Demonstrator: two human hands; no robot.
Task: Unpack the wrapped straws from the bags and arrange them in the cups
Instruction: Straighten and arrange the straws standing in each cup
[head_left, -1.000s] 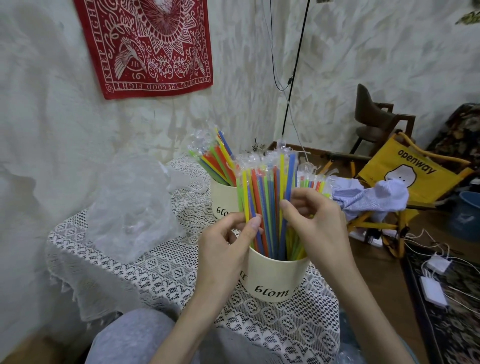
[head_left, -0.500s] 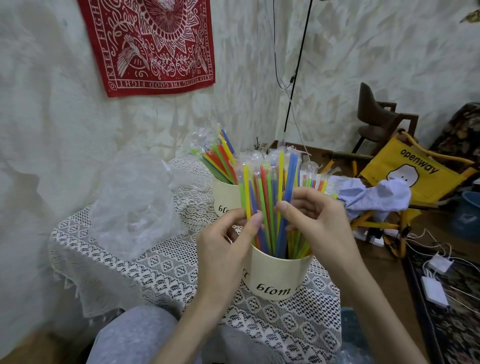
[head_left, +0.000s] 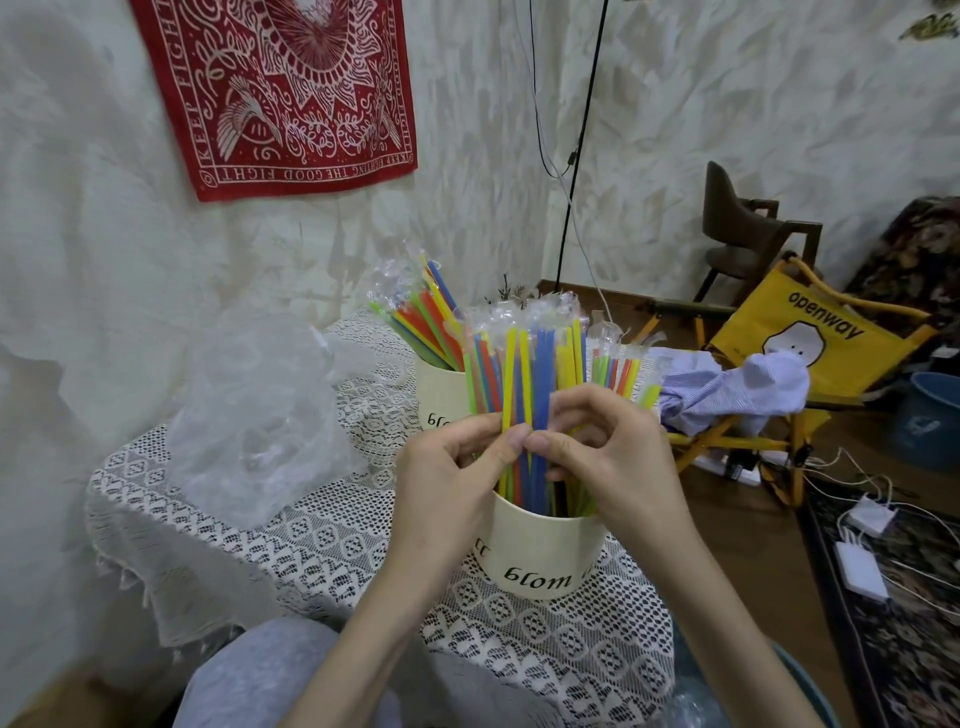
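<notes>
Your thumbs are now meeting mid-frame, left hand (head_left: 457, 467) and right hand (head_left: 608, 457) pinching straws (head_left: 524, 374) above the near cup (head_left: 540, 551) rim.

Both hands are closing toward each other at the middle of the straw bundle (head_left: 524, 379) in the near cup (head_left: 540, 551): the left hand (head_left: 452, 478), earlier spread with its fingers apart beside the straws, is now curling so that its thumb and fingertips pinch a yellow straw (head_left: 508, 384). The right hand (head_left: 618, 462), earlier gripping the bundle from the right side, is now bringing its thumb tip against the left thumb over a blue straw (head_left: 541, 384), with its fingers arching above the straws
</notes>
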